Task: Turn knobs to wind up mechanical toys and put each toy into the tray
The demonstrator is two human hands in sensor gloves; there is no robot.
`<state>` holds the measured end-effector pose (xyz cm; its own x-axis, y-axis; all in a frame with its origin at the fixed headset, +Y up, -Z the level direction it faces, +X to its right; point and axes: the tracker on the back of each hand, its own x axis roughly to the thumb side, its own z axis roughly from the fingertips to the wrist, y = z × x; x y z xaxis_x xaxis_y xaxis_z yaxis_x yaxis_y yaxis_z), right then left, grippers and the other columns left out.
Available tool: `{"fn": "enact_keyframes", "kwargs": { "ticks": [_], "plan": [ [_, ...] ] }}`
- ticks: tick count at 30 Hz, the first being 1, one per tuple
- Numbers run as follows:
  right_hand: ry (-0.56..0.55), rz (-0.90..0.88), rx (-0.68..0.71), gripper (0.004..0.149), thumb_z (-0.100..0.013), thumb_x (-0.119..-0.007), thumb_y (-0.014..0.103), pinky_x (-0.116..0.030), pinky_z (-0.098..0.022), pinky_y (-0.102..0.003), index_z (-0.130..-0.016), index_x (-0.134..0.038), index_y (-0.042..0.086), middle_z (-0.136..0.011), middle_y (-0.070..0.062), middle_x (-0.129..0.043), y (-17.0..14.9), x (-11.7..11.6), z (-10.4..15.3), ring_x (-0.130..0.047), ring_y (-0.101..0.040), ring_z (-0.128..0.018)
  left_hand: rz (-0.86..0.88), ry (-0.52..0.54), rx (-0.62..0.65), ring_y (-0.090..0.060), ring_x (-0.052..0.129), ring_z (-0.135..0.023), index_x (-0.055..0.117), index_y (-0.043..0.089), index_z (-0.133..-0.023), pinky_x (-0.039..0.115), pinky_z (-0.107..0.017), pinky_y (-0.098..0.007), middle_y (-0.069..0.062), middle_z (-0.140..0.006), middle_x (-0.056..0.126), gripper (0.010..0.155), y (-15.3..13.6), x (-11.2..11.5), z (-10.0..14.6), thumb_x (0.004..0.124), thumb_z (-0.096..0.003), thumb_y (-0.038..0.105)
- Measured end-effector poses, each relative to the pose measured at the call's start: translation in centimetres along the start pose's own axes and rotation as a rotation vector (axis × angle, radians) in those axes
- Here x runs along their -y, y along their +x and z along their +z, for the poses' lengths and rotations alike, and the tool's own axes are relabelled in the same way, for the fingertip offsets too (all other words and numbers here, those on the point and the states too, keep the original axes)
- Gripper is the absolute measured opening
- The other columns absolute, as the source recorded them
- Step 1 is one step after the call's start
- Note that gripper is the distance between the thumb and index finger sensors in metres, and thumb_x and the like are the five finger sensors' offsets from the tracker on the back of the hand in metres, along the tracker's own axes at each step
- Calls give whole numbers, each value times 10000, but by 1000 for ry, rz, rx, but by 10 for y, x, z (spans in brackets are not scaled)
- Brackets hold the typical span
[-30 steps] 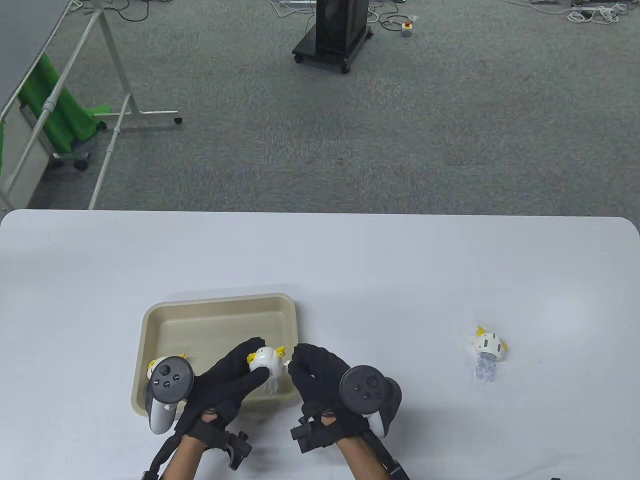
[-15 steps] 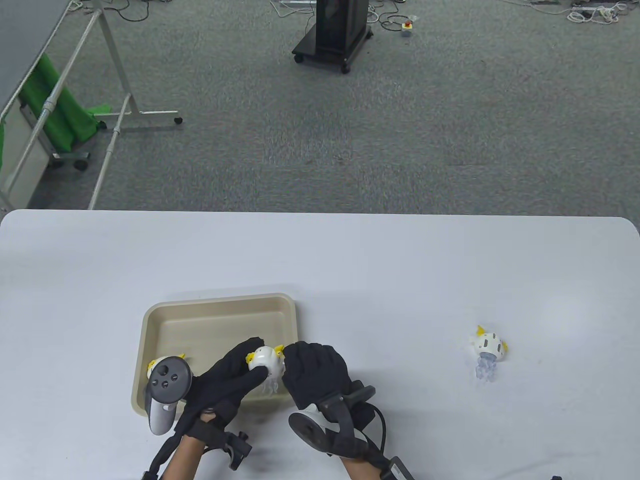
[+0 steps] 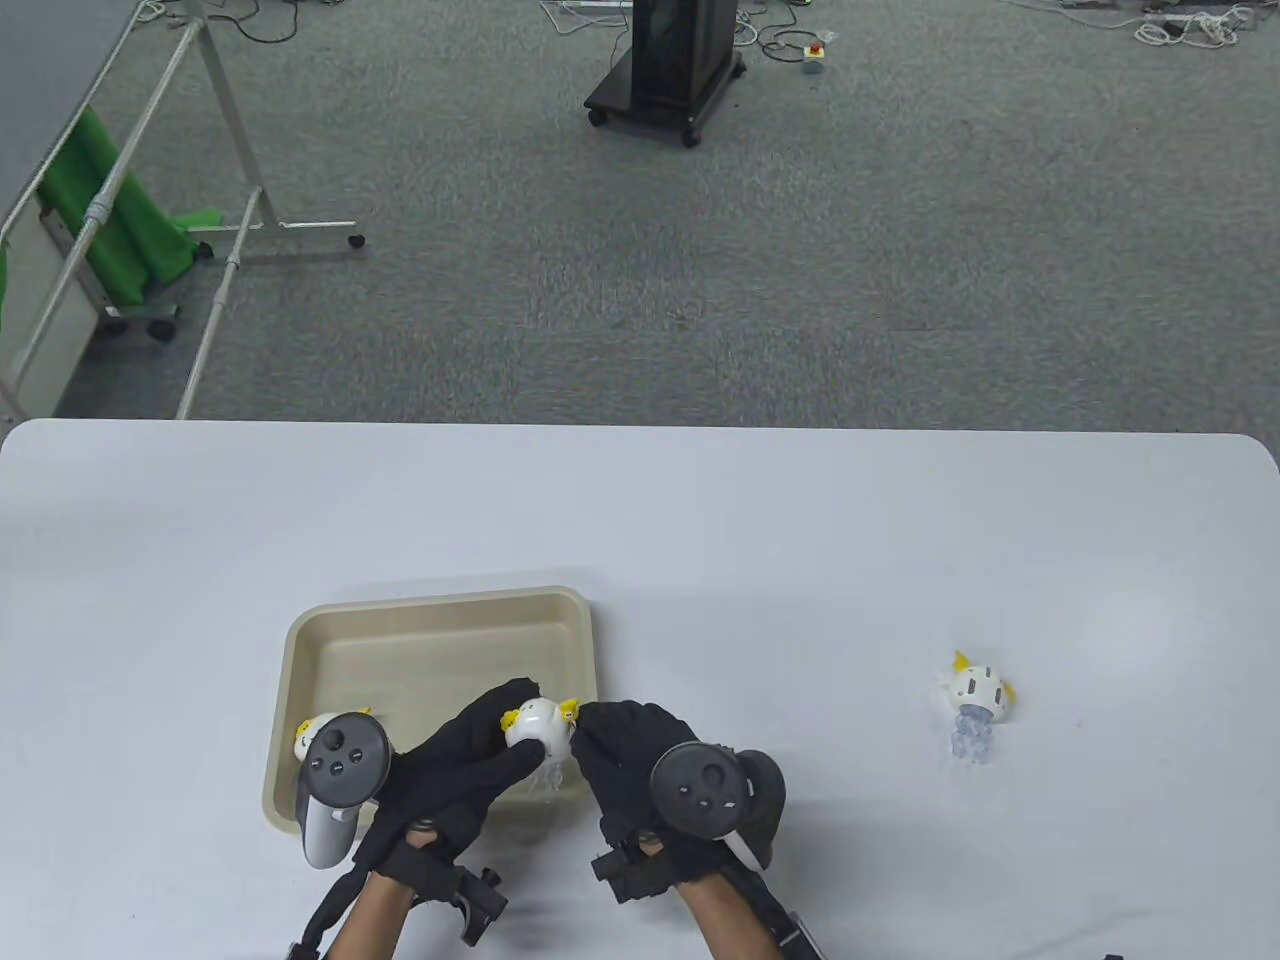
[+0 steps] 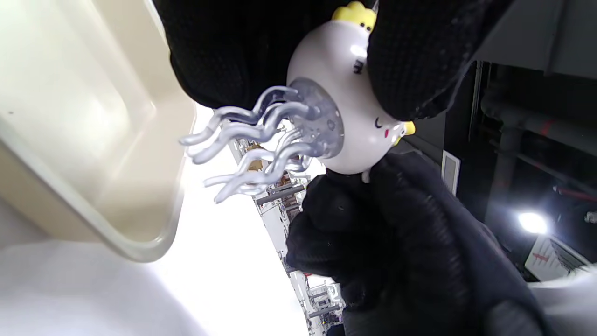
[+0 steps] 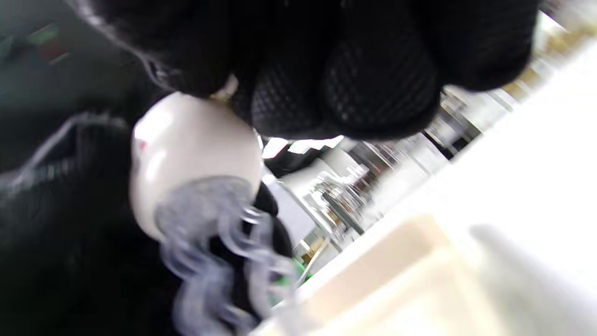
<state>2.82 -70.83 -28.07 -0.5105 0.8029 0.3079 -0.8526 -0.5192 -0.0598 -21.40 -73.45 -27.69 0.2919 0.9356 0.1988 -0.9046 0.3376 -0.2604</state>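
Note:
A white jellyfish toy [image 3: 537, 722] with yellow bumps and clear tentacles [image 4: 252, 135] hangs above the near right corner of the beige tray [image 3: 440, 610]. My left hand [image 3: 490, 740] grips its round body [image 4: 345, 126] between thumb and fingers. My right hand [image 3: 605, 745] pinches the small knob on the toy's side, fingers curled against the body [image 5: 186, 158]. A second toy [image 3: 305, 735] lies in the tray's near left corner, partly hidden by the left tracker. A third toy [image 3: 975, 695] lies on the table at the right.
The white table [image 3: 700, 520] extends around the tray. Beyond its far edge are grey carpet, a black wheeled stand [image 3: 668, 70] and a metal frame with green cloth [image 3: 120, 220] at the left.
My right wrist rolled over and then back, so its tracker faces up again. The toy shifted slightly toward me and to the right while both hands kept hold of it.

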Motion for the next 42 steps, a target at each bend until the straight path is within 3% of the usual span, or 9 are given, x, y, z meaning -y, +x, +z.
{"fn": "enact_keyframes", "kwargs": {
  "ticks": [4, 7, 12, 15, 23, 27, 34, 39, 42],
  "plan": [
    [60, -361, -385, 389, -423, -783, 391, -835, -209, -431, -565, -902, 49, -366, -97, -984, -28, -6, 0, -960, -218, -190, -47, 1, 4, -317, 927, -914, 682, 187, -1112, 845, -685, -410, -68, -1049, 806, 729, 4, 3, 0, 870, -464, 463],
    [85, -433, -488, 385, -423, -782, 392, -836, -187, -422, -547, -898, 45, -339, -89, -981, -35, -7, 3, -954, -208, -165, -65, -7, 1, -316, 933, -909, 684, 189, -1111, 849, -682, -409, -68, -1045, 811, 729, 3, 5, 0, 868, -463, 467],
    [93, -343, -381, 397, -432, -780, 409, -834, -228, -431, -581, -891, 58, -386, -86, -980, -30, -4, 0, -961, -219, -211, -35, -6, -14, -315, 932, -908, 678, 187, -1114, 845, -684, -407, -68, -1046, 808, 730, 0, 5, 0, 864, -467, 471],
    [40, -218, -264, 418, -426, -785, 425, -833, -276, -455, -624, -891, 73, -454, -96, -989, -22, -4, 1, -978, -253, -280, -49, 16, -21, -307, 936, -905, 678, 189, -1113, 848, -680, -404, -65, -1043, 811, 729, -2, 1, 0, 859, -470, 480],
    [-110, 253, 145, 547, -430, -792, 420, -749, -566, -501, -887, -724, 126, -837, -117, -845, 19, 2, 14, -898, -322, -666, 23, 76, -39, -310, 935, -900, 674, 181, -1114, 848, -675, -405, -69, -1040, 810, 729, -8, -9, 3, 851, -476, 486],
    [-126, 519, 311, 572, -425, -799, 404, -726, -621, -495, -924, -681, 151, -900, -99, -801, 32, -10, 22, -869, -311, -735, 42, 72, -41, -310, 933, -902, 674, 183, -1115, 848, -677, -402, -69, -1040, 810, 729, -9, -9, 3, 850, -477, 488],
    [-216, 747, 430, 498, -438, -778, 354, -744, -609, -479, -889, -702, 157, -855, -73, -832, 40, -26, 30, -892, -282, -701, 38, 55, -37, -308, 938, -898, 675, 183, -1114, 850, -674, -402, -70, -1039, 812, 727, -9, -7, 2, 848, -478, 489],
    [-254, 716, 485, 457, -436, -750, 302, -757, -583, -463, -858, -712, 129, -799, -84, -848, 41, -23, 30, -903, -260, -642, 91, 38, -30, -314, 931, -904, 670, 177, -1116, 847, -678, -406, -79, -1041, 806, 726, -7, -4, 2, 845, -480, 481],
    [-253, 662, 448, 446, -434, -719, 314, -773, -563, -452, -841, -716, 132, -767, -68, -865, 39, -18, 26, -915, -243, -608, 91, 30, -26, -315, 929, -906, 663, 173, -1119, 844, -683, -406, -83, -1043, 799, 728, -5, -2, 1, 840, -484, 481]
  ]
}}
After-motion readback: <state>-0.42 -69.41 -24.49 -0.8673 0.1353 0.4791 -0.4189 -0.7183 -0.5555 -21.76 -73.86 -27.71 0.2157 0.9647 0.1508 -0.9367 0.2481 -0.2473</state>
